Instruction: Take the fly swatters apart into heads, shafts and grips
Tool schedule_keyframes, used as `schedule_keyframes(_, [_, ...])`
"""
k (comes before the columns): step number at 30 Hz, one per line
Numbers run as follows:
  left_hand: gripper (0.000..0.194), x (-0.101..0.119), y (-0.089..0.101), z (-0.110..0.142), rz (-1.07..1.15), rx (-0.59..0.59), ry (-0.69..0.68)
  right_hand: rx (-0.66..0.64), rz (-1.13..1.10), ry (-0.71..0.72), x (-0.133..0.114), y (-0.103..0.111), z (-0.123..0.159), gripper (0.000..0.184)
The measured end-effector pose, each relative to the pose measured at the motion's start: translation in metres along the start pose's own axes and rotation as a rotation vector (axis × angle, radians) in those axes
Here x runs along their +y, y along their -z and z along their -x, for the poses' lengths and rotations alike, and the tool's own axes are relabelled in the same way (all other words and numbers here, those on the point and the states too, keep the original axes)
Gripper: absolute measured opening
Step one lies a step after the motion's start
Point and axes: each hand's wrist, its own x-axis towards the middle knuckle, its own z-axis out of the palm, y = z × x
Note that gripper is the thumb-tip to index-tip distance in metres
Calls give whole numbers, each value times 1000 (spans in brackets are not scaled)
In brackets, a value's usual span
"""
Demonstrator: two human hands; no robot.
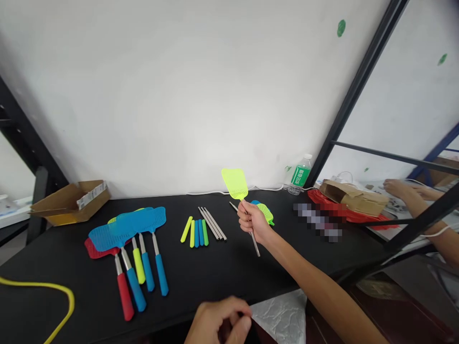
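My right hand (254, 220) is closed around the neck of a fly swatter with a yellow-green head (235, 183), held above the black table. From below the fist sticks out its bare metal rod (255, 244), without a coloured grip. Nearest the camera, my left hand (222, 322) is loosely curled, thumb and index close together, with nothing visible in it. Several loose metal rods (212, 223) lie on the table beside yellow, blue and green handle grips (197, 233). Behind my right hand are loose swatter heads (266, 213), partly hidden.
Left, fly swatters with grips (124, 229) lie overlapped near an open cardboard box (70, 203). A yellow cord (43, 284) crosses the left corner. A water bottle (301, 176) stands by the wall. Beyond the black frame (353, 91), another person's hands (399, 187) show near a red bag (353, 215).
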Motion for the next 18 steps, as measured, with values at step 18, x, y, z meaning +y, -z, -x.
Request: schedule_keyframes(18, [35, 8, 28, 3, -288, 218, -171, 305, 322, -136, -7, 33, 64, 51])
